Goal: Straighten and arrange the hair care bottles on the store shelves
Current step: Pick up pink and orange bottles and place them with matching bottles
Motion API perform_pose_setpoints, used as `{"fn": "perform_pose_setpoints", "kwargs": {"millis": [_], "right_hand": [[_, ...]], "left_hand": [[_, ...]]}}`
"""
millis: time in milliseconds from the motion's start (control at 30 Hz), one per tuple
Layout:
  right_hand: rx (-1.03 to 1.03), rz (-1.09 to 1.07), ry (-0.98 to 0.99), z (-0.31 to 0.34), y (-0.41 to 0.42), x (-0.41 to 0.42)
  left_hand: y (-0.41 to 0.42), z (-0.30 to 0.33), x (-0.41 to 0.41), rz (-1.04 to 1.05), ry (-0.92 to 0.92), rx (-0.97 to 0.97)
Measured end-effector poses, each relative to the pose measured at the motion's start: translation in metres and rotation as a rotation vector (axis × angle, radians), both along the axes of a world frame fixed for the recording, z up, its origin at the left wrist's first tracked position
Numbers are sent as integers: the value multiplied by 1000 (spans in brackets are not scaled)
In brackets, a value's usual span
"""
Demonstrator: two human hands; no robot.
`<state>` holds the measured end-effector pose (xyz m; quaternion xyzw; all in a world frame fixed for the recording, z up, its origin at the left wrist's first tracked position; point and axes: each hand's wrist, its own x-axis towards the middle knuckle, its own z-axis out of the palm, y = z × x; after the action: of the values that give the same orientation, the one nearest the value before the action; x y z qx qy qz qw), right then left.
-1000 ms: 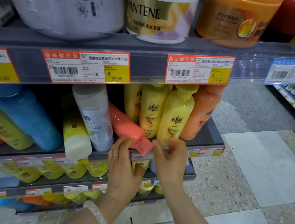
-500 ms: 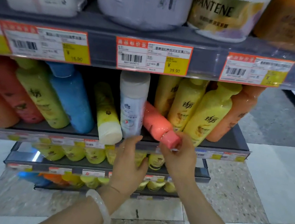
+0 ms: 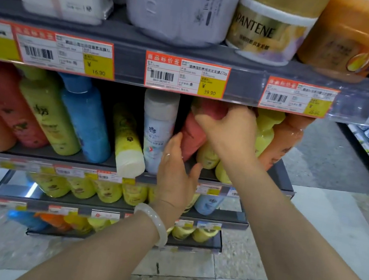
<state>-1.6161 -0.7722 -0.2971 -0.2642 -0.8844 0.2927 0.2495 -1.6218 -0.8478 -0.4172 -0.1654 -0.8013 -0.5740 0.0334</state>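
A pink-red bottle [image 3: 191,133] stands nearly upright on the middle shelf [image 3: 94,164], and my right hand [image 3: 230,129] grips its cap end just under the upper shelf edge. My left hand [image 3: 175,174], with a pale bangle on the wrist, is open at the bottle's lower left side, fingers against it and next to a white bottle [image 3: 158,126]. A yellow bottle with a cream cap [image 3: 127,142] lies tipped forward over the shelf lip. Yellow bottles [image 3: 266,130] and an orange bottle [image 3: 282,141] stand right of my hand.
Leaning red, yellow-green and blue bottles [image 3: 87,119] fill the shelf's left part. Large tubs, among them a Pantene jar [image 3: 263,30], sit on the upper shelf above price tags [image 3: 186,76]. Lower shelves hold small yellow bottles [image 3: 109,192]. Tiled floor lies below and to the right.
The pink-red bottle, lying tipped forward before, has been swung up to nearly upright. My right hand rose with its cap; my left hand moved up against its lower side.
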Motion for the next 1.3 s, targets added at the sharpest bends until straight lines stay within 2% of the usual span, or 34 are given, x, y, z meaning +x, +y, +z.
{"fn": "perform_pose_setpoints", "kwargs": {"millis": [133, 267, 367, 467, 567, 700, 1000, 1300], "right_hand": [[120, 15, -259, 7, 6, -15], [162, 62, -372, 6, 9, -24], [54, 87, -267, 1, 9, -27], [-111, 99, -159, -7, 5, -28], [-291, 75, -16, -14, -3, -26], [-271, 109, 178, -22, -11, -15], [-167, 95, 151, -22, -1, -19], [-136, 13, 174, -35, -3, -41]], "left_hand": [[11, -3, 0, 31, 18, -3], [0, -8, 4, 76, 61, -13], [-12, -13, 4, 204, 94, 34], [-17, -8, -5, 320, 46, 80], [-22, 2, -11, 350, 76, 107], [-29, 5, -22, 310, 86, 106], [-37, -12, -38, 198, 124, 39], [-37, -14, -44, 242, 213, 13]]}}
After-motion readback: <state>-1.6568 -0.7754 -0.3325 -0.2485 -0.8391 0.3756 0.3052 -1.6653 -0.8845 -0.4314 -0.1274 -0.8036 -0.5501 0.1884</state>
